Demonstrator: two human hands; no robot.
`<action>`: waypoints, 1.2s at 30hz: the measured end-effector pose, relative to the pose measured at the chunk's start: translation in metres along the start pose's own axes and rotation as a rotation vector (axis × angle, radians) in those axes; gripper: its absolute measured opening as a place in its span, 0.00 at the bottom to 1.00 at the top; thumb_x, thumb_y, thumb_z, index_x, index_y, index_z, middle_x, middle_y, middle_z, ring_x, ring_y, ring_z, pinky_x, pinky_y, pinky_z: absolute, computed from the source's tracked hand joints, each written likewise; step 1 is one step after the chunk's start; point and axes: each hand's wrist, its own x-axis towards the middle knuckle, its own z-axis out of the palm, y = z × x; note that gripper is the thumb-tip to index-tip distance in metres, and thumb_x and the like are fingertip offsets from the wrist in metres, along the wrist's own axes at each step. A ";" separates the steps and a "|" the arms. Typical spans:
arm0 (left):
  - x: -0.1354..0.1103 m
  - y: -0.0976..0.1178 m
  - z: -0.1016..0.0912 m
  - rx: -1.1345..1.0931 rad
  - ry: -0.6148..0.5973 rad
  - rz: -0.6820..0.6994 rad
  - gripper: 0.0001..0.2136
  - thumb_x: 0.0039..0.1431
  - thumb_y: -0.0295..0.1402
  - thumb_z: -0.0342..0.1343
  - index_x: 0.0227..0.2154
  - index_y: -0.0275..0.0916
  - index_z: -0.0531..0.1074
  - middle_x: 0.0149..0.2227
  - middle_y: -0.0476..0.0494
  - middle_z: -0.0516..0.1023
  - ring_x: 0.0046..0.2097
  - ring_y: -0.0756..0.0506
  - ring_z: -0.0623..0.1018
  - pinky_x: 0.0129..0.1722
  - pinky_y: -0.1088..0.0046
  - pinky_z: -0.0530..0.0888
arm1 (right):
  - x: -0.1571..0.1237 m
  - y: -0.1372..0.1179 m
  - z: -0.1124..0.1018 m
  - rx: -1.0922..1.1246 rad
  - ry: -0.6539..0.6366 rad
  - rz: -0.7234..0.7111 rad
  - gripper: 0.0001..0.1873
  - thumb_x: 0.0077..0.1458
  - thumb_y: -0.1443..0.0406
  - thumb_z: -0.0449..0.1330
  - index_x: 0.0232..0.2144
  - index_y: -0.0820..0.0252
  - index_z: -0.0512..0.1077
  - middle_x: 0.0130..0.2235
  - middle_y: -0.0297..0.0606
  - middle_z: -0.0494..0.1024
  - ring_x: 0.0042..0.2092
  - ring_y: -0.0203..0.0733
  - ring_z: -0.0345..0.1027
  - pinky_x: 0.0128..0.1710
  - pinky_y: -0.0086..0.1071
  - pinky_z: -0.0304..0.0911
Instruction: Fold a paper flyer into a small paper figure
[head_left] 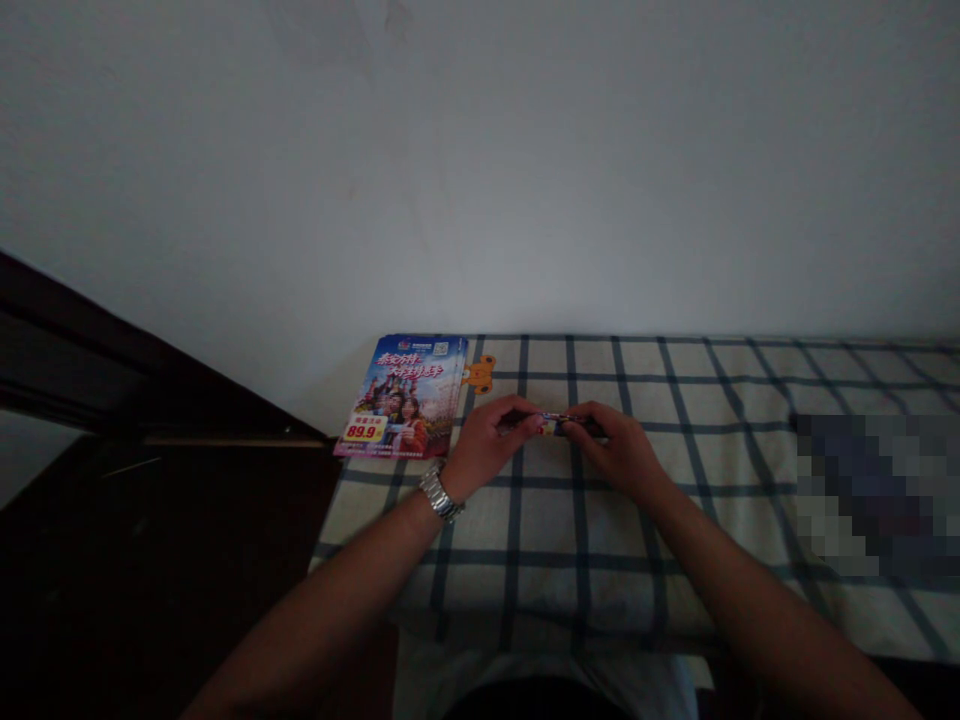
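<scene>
My left hand [489, 442] and my right hand [616, 447] meet over a checked cloth [675, 520]. Together they pinch a thin, dark, stick-like item [559, 422] with a small coloured patch at its middle, held level between the fingertips. Too dim to name it. A silver wristwatch [440, 493] sits on my left wrist. Both hands have their fingers curled closed around the item's ends.
A colourful leaflet [405, 396] with a yellow price tag lies at the cloth's left far corner, a small orange shape [480, 374] beside it. Dark wooden furniture [150, 480] fills the left. A blurred patch [874, 495] lies on the right. A pale wall stands behind.
</scene>
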 end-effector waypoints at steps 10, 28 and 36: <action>0.000 -0.002 0.002 -0.046 0.003 0.009 0.11 0.65 0.41 0.60 0.34 0.38 0.76 0.31 0.49 0.78 0.34 0.49 0.77 0.35 0.76 0.73 | 0.001 -0.003 0.001 0.027 -0.011 -0.008 0.09 0.65 0.58 0.60 0.41 0.57 0.75 0.35 0.38 0.81 0.34 0.42 0.76 0.34 0.32 0.72; -0.002 0.001 0.001 0.231 -0.005 0.091 0.06 0.66 0.37 0.59 0.37 0.41 0.76 0.35 0.49 0.79 0.37 0.48 0.77 0.39 0.72 0.72 | -0.001 -0.001 0.001 -0.020 -0.081 -0.089 0.05 0.65 0.63 0.59 0.42 0.55 0.74 0.38 0.37 0.81 0.39 0.43 0.77 0.39 0.35 0.72; -0.003 0.001 0.004 0.222 -0.017 0.097 0.04 0.66 0.34 0.58 0.37 0.40 0.75 0.36 0.49 0.78 0.38 0.48 0.77 0.40 0.72 0.72 | -0.001 -0.003 0.002 -0.041 -0.081 -0.134 0.05 0.66 0.62 0.59 0.41 0.54 0.74 0.37 0.37 0.80 0.38 0.42 0.76 0.38 0.34 0.71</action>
